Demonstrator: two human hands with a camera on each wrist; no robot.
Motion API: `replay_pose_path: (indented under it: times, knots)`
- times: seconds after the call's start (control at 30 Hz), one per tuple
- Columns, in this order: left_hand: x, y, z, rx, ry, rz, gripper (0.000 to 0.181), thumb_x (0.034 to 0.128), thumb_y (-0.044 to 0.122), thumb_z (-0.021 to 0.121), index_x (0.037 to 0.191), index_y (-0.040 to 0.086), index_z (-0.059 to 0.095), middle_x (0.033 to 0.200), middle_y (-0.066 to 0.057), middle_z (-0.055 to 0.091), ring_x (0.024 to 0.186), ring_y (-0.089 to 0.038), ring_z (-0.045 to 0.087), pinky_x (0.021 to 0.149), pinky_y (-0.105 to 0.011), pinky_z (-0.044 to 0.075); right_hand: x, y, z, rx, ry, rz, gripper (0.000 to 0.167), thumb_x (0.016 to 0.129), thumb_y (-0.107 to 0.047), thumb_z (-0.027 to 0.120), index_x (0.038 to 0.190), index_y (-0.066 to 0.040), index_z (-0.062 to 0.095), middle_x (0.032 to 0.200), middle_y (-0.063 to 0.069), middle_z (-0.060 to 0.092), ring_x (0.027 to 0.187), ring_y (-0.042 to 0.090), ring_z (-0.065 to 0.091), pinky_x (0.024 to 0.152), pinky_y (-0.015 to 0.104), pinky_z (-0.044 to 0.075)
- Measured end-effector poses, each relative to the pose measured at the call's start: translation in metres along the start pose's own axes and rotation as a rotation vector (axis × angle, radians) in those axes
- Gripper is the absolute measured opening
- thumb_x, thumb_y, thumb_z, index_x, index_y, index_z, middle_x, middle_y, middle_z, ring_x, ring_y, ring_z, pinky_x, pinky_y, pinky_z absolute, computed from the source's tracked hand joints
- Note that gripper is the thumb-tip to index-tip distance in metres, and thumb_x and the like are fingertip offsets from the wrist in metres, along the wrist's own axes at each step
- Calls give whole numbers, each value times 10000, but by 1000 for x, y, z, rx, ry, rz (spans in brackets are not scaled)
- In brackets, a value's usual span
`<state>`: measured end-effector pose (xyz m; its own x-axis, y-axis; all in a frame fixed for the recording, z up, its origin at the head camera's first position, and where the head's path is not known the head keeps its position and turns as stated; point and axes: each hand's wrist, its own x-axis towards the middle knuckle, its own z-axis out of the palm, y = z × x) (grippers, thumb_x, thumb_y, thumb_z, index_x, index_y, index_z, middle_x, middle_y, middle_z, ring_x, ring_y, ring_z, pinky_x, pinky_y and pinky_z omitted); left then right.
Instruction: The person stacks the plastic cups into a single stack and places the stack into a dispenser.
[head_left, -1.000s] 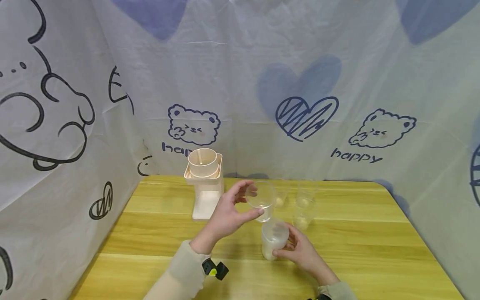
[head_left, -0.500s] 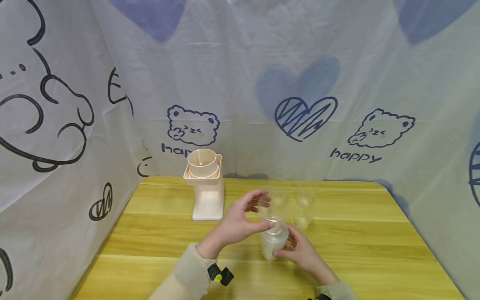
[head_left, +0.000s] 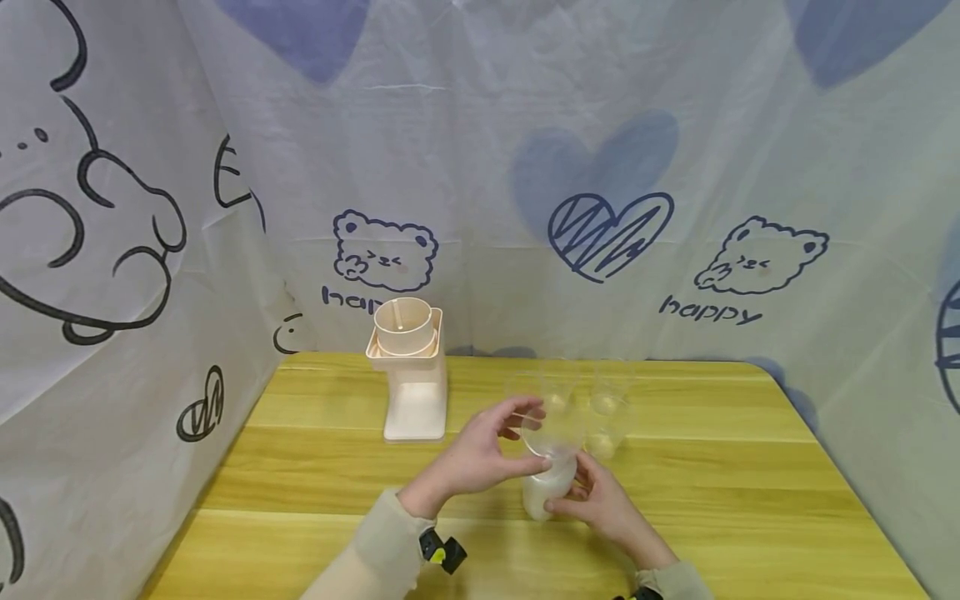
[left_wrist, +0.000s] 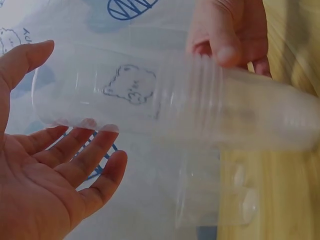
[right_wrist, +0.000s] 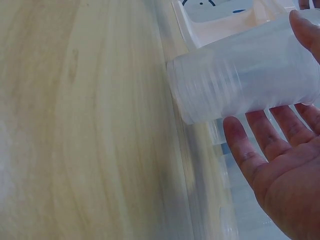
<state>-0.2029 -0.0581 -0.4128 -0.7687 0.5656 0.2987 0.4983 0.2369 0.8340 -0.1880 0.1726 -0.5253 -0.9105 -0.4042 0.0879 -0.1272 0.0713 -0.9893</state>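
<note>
In the head view my left hand (head_left: 476, 454) holds a clear plastic cup (head_left: 562, 429) between thumb and fingers. The cup's lower part sits inside a stack of clear plastic cups (head_left: 542, 493). My right hand (head_left: 611, 512) grips that stack at its side, thumb in front and fingers behind. Through the left wrist view the cup (left_wrist: 80, 95) lies in line with the stack (left_wrist: 270, 110), ridged rims bunched at the join. In the right wrist view the stack (right_wrist: 260, 70) rests along my right fingers (right_wrist: 265, 135).
Behind the hands stand several more clear cups (head_left: 603, 429), hard to make out against the wood. A cream-coloured stand (head_left: 416, 408) with a round holder on top is at the back left of the wooden table (head_left: 315, 467). Printed cloth (head_left: 480, 167) hangs behind.
My left hand has moved right and down with the cup, from beside and above the stack to inside its mouth. The right hand and the stack have stayed in place.
</note>
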Motion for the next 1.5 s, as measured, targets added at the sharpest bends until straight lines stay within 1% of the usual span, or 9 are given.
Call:
replay_pose_path:
  times: [0.13, 0.3, 0.5, 0.73, 0.87, 1.07, 1.23, 1.5]
  knots:
    - [0, -8, 0, 24, -12, -22, 648, 842, 233, 790, 1395, 83, 487, 1262, -47, 608, 1112, -203, 592, 906, -409, 501, 1, 0, -1, -20, -1, -2, 735, 817, -64, 798, 1423, 25, 392, 1359, 244, 510, 1174, 218, 559, 972, 336, 458]
    - [0, -18, 0, 38, -37, -67, 668, 821, 251, 810, 1393, 105, 500, 1266, -20, 604, 1107, -172, 579, 905, -361, 493, 1, 0, -1, -26, 1, -1, 750, 816, -69, 800, 1433, 24, 383, 1365, 250, 502, 1192, 300, 542, 972, 350, 459]
    - [0, -25, 1, 50, -74, -94, 667, 810, 264, 822, 1381, 105, 514, 1284, -12, 592, 1119, -184, 569, 906, -356, 488, 2, 0, -1, -28, 1, -2, 759, 818, -71, 800, 1438, 35, 375, 1361, 258, 501, 1206, 361, 523, 958, 337, 466]
    - [1, -30, 2, 78, -124, -111, 696, 818, 284, 817, 1404, 81, 501, 1296, -34, 573, 1142, -226, 563, 910, -342, 480, 2, 0, -1, -15, 1, 6, 768, 820, -73, 799, 1440, 51, 364, 1351, 273, 500, 1187, 366, 538, 930, 322, 489]
    - [1, -33, 4, 91, -143, -117, 705, 819, 285, 816, 1411, 72, 496, 1287, -40, 572, 1132, -197, 561, 915, -354, 483, 1, 0, -1, -16, 4, 9, 784, 821, -81, 800, 1450, 50, 351, 1362, 272, 489, 1200, 367, 526, 929, 321, 489]
    - [-1, -38, 7, 100, -150, -126, 704, 820, 292, 815, 1407, 69, 498, 1272, -62, 575, 1116, -168, 559, 919, -380, 491, 1, -1, 0, -41, 19, 5, 790, 814, -85, 807, 1444, 62, 354, 1358, 261, 495, 1185, 280, 544, 924, 324, 495]
    - [-3, -42, 10, 110, -150, -136, 709, 829, 309, 805, 1416, 64, 494, 1270, -25, 571, 1106, -155, 561, 923, -421, 498, 1, -2, 0, -40, 16, 8, 785, 817, -81, 804, 1449, 51, 357, 1371, 249, 486, 1215, 306, 520, 938, 332, 487]
    - [-6, -44, 12, 135, -143, -136, 703, 823, 310, 811, 1407, 62, 508, 1271, -34, 575, 1086, -152, 570, 888, -356, 502, 1, -3, 0, -41, 16, 10, 790, 812, -84, 809, 1449, 50, 361, 1373, 245, 486, 1220, 301, 515, 943, 342, 484]
